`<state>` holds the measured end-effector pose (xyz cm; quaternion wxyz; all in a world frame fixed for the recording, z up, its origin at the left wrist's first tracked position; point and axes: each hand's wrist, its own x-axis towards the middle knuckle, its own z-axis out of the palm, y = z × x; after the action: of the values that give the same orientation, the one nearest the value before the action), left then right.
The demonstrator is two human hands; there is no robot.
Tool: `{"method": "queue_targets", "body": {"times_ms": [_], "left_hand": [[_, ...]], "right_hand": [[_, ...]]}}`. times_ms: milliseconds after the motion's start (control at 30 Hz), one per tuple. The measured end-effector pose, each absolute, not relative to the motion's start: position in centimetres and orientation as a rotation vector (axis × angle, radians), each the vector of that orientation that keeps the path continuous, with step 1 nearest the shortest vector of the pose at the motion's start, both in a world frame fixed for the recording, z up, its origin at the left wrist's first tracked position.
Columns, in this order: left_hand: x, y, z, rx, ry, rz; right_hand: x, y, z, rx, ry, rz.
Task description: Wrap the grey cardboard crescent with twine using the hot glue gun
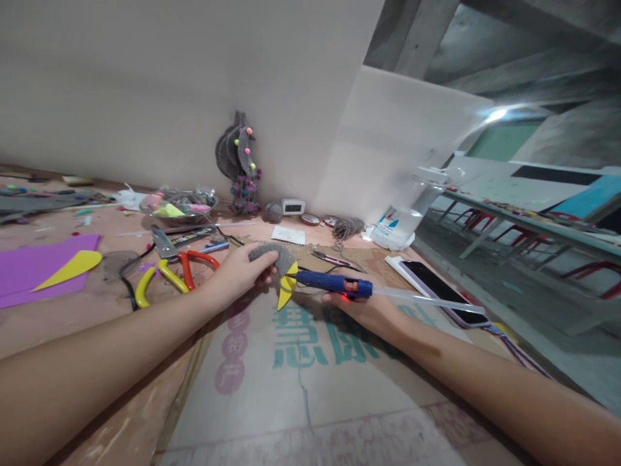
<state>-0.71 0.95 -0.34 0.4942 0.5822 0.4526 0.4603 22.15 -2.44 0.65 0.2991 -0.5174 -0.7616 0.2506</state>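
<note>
My left hand (pixel 240 272) is closed on a grey curved craft piece (pixel 272 256) with a yellow foam tip (pixel 287 289), held just above the printed cardboard sheet (pixel 301 362). My right hand (pixel 356 307) grips a blue hot glue gun (pixel 332 283) lying sideways, its nozzle pointing left and touching the yellow tip. A clear glue stick (pixel 427 299) juts out of the gun's back toward the right. Both forearms reach in from the bottom corners.
Yellow-handled and orange-handled pliers (pixel 167 275) lie left of my left hand, beside purple foam sheets (pixel 33 268) with a yellow foam shape (pixel 70 266). A phone (pixel 439 291) lies at the right. Scissors (pixel 334 260), a bowl of craft bits (pixel 178 206), a small clock (pixel 293 206) and a decorated grey ornament (pixel 240 162) stand behind.
</note>
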Motion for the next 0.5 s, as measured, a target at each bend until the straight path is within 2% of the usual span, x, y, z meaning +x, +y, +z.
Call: {"method": "queue_targets", "body": {"times_ms": [500], "left_hand": [[-0.83, 1.06, -0.58, 1.431, 1.101, 1.110]], "right_hand": [[22.15, -2.19, 0.62, -1.383, -2.033, 0.607]]}}
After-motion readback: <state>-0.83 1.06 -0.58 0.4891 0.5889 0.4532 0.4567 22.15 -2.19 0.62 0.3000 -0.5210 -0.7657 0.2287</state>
